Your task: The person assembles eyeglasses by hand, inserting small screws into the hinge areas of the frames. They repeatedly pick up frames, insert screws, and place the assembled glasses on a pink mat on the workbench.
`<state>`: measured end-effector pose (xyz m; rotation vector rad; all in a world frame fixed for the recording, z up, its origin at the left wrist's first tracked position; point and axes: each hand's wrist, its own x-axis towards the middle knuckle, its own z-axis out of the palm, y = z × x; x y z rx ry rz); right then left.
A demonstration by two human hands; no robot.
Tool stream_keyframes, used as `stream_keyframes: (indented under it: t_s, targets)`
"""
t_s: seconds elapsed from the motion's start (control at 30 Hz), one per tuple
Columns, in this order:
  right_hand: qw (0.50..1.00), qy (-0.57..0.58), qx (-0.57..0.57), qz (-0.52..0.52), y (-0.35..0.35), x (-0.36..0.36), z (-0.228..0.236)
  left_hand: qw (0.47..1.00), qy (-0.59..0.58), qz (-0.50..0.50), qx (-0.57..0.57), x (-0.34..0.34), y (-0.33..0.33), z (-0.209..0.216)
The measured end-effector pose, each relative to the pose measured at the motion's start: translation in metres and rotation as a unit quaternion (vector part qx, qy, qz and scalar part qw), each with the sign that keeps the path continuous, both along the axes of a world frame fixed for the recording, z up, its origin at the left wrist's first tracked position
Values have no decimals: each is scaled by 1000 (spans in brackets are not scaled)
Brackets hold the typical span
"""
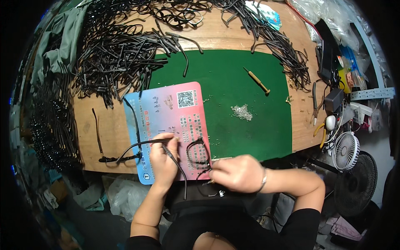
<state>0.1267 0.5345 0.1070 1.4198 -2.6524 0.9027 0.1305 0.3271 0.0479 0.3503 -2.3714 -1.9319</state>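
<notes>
My left hand (163,164) is closed around black glasses temples; one temple (141,144) points out to the left and another temple (179,166) slants down toward me. Beside it, my right hand (235,174) pinches a black glasses frame (207,156) at its middle. One rim lies over the pink-and-blue printed mat (168,93), while the other hangs past the mat's near edge. The fingertips partly hide the frame. Left of my left hand lies a dark pair of glasses parts (109,159) with its temples pointing away from me.
A brass-coloured screwdriver (258,82) and a pile of tiny clear pieces (242,113) lie on the green mat (258,137). Heaps of black temples (121,56) and glasses frames (175,16) cover the table's far side. Pliers (315,104) and a white fan (346,151) are at the right.
</notes>
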Motion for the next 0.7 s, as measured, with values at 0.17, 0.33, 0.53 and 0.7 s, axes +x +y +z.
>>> stream_keyframes:
  t_s: [0.17, 0.33, 0.53, 0.7]
  targets:
    - [1000, -6, 6, 4, -8, 20, -38, 991, -80, -77, 70, -3, 20, 23]
    - [995, -101, -14, 18, -5, 18, -34, 995, -61, -16, 78, 5, 22, 2]
    - [977, -208, -13, -36, 14, 10, -30, 996, -46, -58, 44, 5, 22, 2]
    - [969, -244, -9, -43, 14, 7, -31, 994, 6, -109, -28, 7, 19, -1]
